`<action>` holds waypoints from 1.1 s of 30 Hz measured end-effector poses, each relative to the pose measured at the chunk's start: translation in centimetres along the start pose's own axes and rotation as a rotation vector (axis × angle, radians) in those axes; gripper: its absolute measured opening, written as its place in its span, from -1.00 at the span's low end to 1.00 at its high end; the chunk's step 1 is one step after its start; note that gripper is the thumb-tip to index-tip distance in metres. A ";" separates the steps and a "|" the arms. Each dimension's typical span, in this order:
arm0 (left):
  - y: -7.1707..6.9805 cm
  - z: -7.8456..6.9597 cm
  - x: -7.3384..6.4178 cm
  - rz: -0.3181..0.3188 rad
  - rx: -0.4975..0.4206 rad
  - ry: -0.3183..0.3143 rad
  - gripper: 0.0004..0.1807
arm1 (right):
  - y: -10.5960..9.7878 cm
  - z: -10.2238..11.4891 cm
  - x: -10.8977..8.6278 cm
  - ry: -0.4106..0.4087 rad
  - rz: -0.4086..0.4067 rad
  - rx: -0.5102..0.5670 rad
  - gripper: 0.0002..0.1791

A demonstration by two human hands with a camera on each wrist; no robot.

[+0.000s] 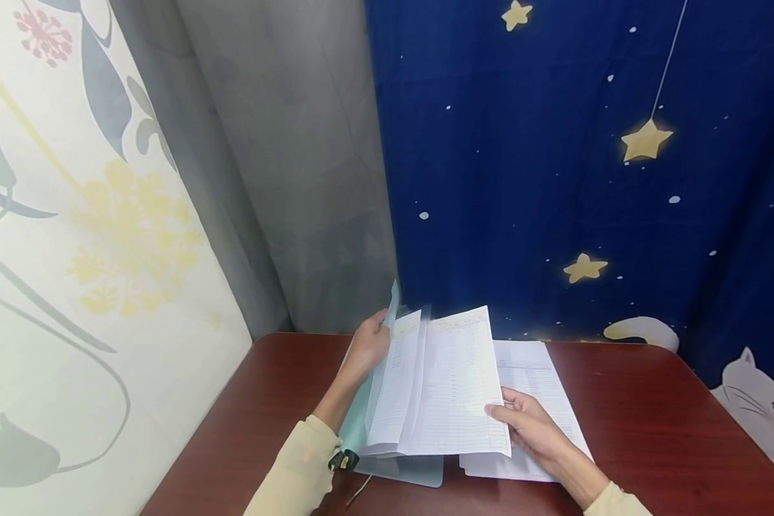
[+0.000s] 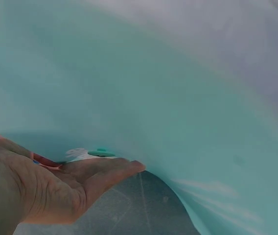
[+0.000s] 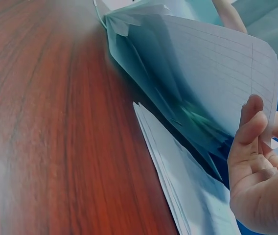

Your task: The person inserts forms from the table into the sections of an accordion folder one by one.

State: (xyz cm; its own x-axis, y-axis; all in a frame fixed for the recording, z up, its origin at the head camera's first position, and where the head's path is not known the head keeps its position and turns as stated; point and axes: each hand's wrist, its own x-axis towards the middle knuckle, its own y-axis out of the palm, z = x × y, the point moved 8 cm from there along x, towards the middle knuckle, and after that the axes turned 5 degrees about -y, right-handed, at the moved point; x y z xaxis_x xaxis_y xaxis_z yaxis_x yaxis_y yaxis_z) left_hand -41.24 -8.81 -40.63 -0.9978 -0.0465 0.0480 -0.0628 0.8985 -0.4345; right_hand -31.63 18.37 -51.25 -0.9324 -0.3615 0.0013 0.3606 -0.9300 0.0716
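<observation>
A pale teal document folder point(image 1: 357, 412) stands partly open over the table, with lined printed sheets inside. My left hand point(image 1: 369, 345) holds its raised cover near the upper edge. In the left wrist view the teal cover point(image 2: 129, 93) fills most of the picture above the left hand point(image 2: 70, 186). My right hand point(image 1: 534, 428) pinches the right edge of a printed sheet point(image 1: 461, 380), which fans out from the folder. The right wrist view shows the sheet point(image 3: 217, 58) bent upward between the thumb and fingers of the right hand point(image 3: 259, 171).
A stack of printed papers point(image 1: 535, 362) lies on the reddish-brown wooden table point(image 1: 638, 416), under and to the right of the held sheet. A thin cord point(image 1: 360, 491) hangs by the folder's lower edge. Behind the table hang a grey curtain point(image 1: 297, 158) and a blue star-patterned curtain point(image 1: 522, 165).
</observation>
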 end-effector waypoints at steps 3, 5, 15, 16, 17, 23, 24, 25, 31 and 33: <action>0.0 0.0 0.0 -0.001 0.003 0.001 -0.39 | 0.6 -0.1 0.3 0.003 -0.001 -0.004 -0.27; 0.0 0.0 0.0 0.001 0.005 0.001 -0.39 | 0.9 -0.2 0.6 0.006 -0.003 -0.008 -0.27; -0.1 -0.4 0.0 -0.009 0.035 0.046 -0.39 | 3.0 -0.5 2.3 -0.005 -0.008 0.018 -0.30; -0.1 -0.3 0.0 -0.011 0.038 0.047 -0.39 | 3.2 -0.6 2.4 -0.003 -0.013 0.017 -0.31; -0.2 -0.3 0.1 -0.014 0.039 0.046 -0.39 | 3.3 -0.6 2.5 0.001 -0.020 0.013 -0.30; -0.2 -0.2 0.0 -0.017 0.031 0.033 -0.40 | 4.5 -1.3 3.4 0.018 -0.057 -0.023 -0.31; -0.1 -0.2 0.0 -0.018 0.031 0.031 -0.40 | 4.7 -1.4 3.5 0.021 -0.058 -0.025 -0.31; -0.1 -0.2 -0.1 -0.017 0.031 0.029 -0.40 | 5.0 -1.5 3.6 0.022 -0.057 -0.029 -0.31; -0.1 -0.2 -0.2 -0.016 0.030 0.027 -0.40 | 6.8 -1.7 4.1 0.026 -0.049 -0.027 -0.37; 0.0 -0.1 -0.2 -0.015 0.026 0.025 -0.41 | 7.3 -1.8 4.3 0.037 -0.058 -0.047 -0.43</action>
State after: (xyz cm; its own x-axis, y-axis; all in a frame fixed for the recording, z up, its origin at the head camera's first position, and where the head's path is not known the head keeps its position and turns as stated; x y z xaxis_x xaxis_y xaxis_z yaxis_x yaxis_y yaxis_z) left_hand -41.00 -8.78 -40.55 -0.9958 -0.0489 0.0773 -0.0789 0.8861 -0.4567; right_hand -32.92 9.92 -52.53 -0.9506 -0.3080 -0.0385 0.3073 -0.9513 0.0239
